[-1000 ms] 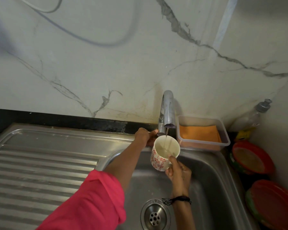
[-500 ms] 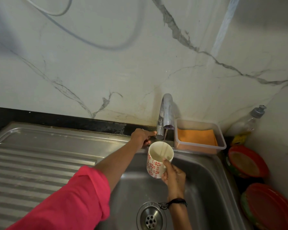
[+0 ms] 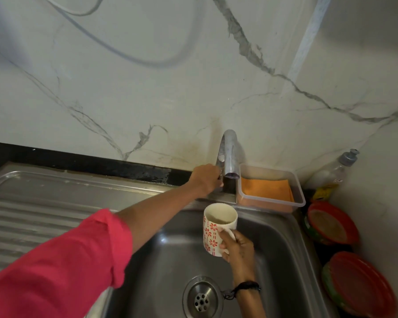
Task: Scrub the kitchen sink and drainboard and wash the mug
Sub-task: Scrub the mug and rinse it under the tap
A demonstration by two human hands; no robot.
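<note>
Steel sink [image 3: 285, 260] filled the lower frame, its drainboard [image 3: 44, 203] at left. At centre, the right hand [image 3: 238, 245] gripped the mug [image 3: 213, 228] by its handle, fingers curled, while the left hand [image 3: 206, 179] closed around the tap [image 3: 229, 157].

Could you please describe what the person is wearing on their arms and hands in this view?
The left arm wears a bright pink sleeve, loose and pushed up, leaving the forearm and left hand bare. The right hand is bare too, with no sleeve in view; a thin black thread band with a small knot circles that wrist. No gloves or rings are visible.
</note>
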